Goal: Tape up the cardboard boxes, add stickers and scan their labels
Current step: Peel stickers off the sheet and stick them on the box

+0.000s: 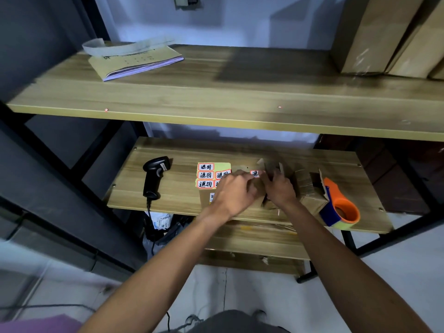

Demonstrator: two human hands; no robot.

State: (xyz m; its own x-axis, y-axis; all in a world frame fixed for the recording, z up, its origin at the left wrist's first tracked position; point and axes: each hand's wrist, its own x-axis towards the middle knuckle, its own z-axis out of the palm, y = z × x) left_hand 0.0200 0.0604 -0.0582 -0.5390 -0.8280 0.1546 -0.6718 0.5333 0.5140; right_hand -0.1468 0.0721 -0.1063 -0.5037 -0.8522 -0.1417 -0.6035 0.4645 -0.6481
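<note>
Your fingers (245,179) were drawn in narrow: those of your left hand (236,192) pinched one end of a small red-edged sticker (255,173), while those of your right hand (280,188) curled at its other end, though blur hid whether they gripped the sticker or the cardboard behind it. All of this sat on the lower shelf (182,200) of the rack. The box (205,200) you were working on lay under both hands near the front edge, with a bit of its label showing by your left wrist. More open boxes (310,188) stood just to the right. These looked light and fairly stiff, but the flaps would likely give under pressure, so a flat palm on the top would steady one better than a squeeze at the sides. The tape dispenser (341,207) rested at the right end, touching the boxes; its handle was the natural place to take it. The scanner (156,176) lay well apart on the left, best taken by its grip. The sticker sheet (206,175) lay between the scanner and your hands, thin and floppy. The sticker itself was probably the touchiest thing: limp, tacky underneath and apt to fold onto itself, so holding it by the very edges and laying one end down first seemed wise.
</note>
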